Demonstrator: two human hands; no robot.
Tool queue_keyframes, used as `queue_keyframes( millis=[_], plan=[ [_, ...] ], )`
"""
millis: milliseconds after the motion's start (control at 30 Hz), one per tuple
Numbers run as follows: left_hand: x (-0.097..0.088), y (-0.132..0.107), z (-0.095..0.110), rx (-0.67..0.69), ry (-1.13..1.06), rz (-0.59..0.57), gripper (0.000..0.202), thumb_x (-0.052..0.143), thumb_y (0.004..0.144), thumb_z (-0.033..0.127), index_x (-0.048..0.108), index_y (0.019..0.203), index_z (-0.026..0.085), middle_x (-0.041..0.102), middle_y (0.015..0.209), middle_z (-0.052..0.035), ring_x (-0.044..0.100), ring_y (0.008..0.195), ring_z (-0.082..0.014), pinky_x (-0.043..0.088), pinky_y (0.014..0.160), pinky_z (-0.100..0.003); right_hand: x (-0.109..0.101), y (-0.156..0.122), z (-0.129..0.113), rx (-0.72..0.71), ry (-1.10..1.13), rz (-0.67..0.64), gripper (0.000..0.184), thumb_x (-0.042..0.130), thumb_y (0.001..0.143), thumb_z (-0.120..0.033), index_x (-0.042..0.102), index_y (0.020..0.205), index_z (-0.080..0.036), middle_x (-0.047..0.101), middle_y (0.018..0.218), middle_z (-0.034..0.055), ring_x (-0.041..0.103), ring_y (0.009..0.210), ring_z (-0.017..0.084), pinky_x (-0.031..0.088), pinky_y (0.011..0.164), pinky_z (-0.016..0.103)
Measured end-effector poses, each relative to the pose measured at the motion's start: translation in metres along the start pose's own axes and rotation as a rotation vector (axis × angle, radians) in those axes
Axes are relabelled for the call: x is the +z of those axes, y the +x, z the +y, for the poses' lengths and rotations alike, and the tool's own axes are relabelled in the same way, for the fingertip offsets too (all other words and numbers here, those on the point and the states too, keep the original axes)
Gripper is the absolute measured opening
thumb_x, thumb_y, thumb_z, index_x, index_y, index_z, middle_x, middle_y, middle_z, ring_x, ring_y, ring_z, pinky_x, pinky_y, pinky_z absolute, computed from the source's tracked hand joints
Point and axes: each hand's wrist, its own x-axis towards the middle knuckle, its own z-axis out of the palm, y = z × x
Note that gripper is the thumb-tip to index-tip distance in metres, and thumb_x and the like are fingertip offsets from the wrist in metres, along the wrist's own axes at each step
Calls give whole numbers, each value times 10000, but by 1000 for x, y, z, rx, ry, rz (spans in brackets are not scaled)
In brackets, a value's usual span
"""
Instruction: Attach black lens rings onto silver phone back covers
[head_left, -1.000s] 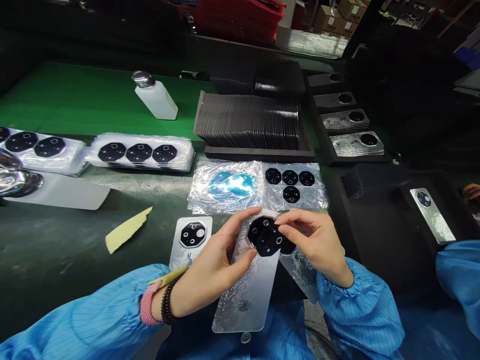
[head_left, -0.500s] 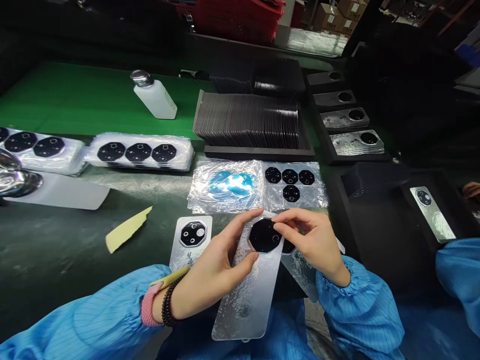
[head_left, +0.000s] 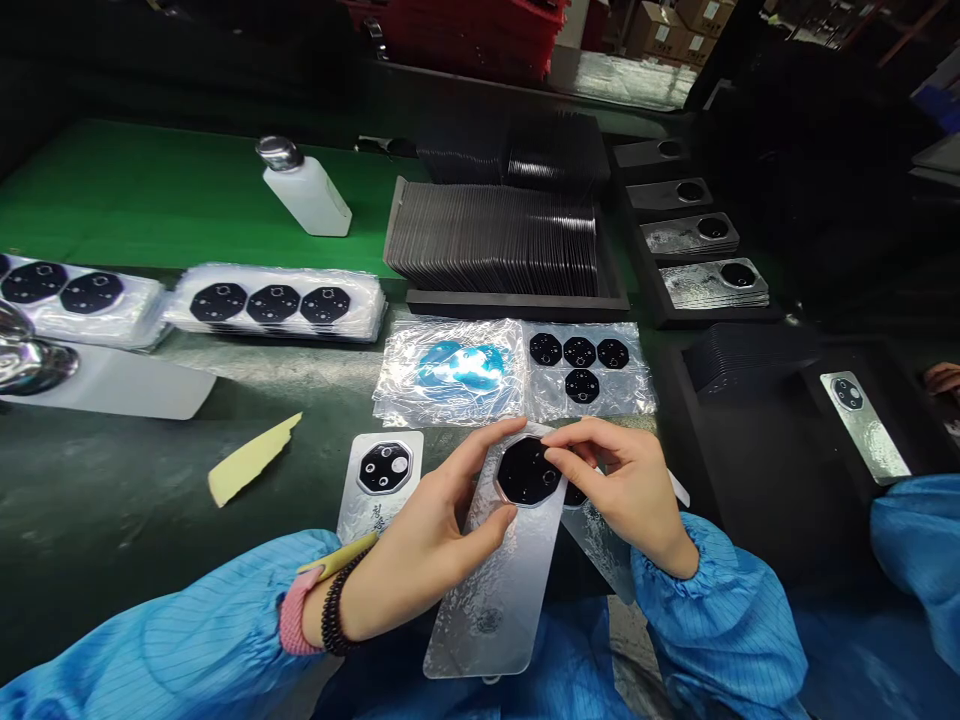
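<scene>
A silver phone back cover (head_left: 491,590) lies tilted in front of me, gripped near its top by my left hand (head_left: 420,545) with thumb and forefinger round the camera ring. A black octagonal lens plate (head_left: 529,470) sits in that ring. My right hand (head_left: 626,485) pinches the plate's right edge with closed fingertips. A second cover (head_left: 600,545) lies partly under my right hand. Another finished cover (head_left: 379,480) rests just left of my left hand.
Clear film sheets hold black lens plates (head_left: 581,362) and blue discs (head_left: 457,365) beyond my hands. Packs of plates (head_left: 274,303) lie at left, with a white bottle (head_left: 304,190), a tray of stacked covers (head_left: 499,245), a yellow scrap (head_left: 251,462), and another person's blue sleeve (head_left: 919,545) at right.
The black lens plate, held tilted above the ring a second ago, now sits flat in the cover's camera ring. My right fingers stay on its edge.
</scene>
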Motion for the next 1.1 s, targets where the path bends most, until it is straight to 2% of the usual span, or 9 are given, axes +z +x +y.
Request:
queue_keyframes(
  millis=[233, 367, 767, 967, 1100],
  plan=[
    [-1, -1, 1, -14, -37, -8, 487, 569, 868, 249, 452, 1340, 246, 543, 1356, -56, 476, 1282, -251, 395, 1087, -355, 1, -2, -2, -132, -83, 21, 126, 645, 794, -107, 712, 771, -211, 660, 645, -22, 516, 543, 99, 457, 494, 221],
    [-1, -3, 3, -27, -48, -7, 466, 565, 873, 253, 470, 1329, 241, 545, 1352, -63, 487, 1268, -256, 384, 1095, -376, 1, -2, -2, -185, -97, 30, 118, 650, 805, -116, 703, 769, -214, 687, 708, 0, 576, 631, 124, 463, 477, 222],
    [-2, -4, 3, -43, -115, -11, 459, 592, 858, 259, 499, 1306, 230, 563, 1325, -77, 502, 1248, -274, 410, 1073, -387, 3, -4, 0, -245, -189, 20, 108, 633, 832, -127, 682, 774, -204, 616, 674, -7, 572, 666, 133, 463, 500, 240],
    [-1, -3, 4, -57, -136, -6, 457, 603, 848, 266, 508, 1294, 237, 566, 1328, -69, 494, 1255, -272, 378, 1099, -398, 2, -5, 1, -336, -256, 8, 118, 619, 841, -105, 669, 803, -205, 616, 675, -8, 560, 655, 135, 484, 553, 269],
    [0, -3, 4, -66, -161, -1, 468, 606, 849, 284, 501, 1301, 226, 550, 1351, -72, 482, 1272, -261, 382, 1095, -367, 1, -5, 1, -376, -293, 10, 127, 609, 843, -84, 658, 818, -198, 618, 684, -1, 552, 661, 134, 478, 543, 259]
  ],
)
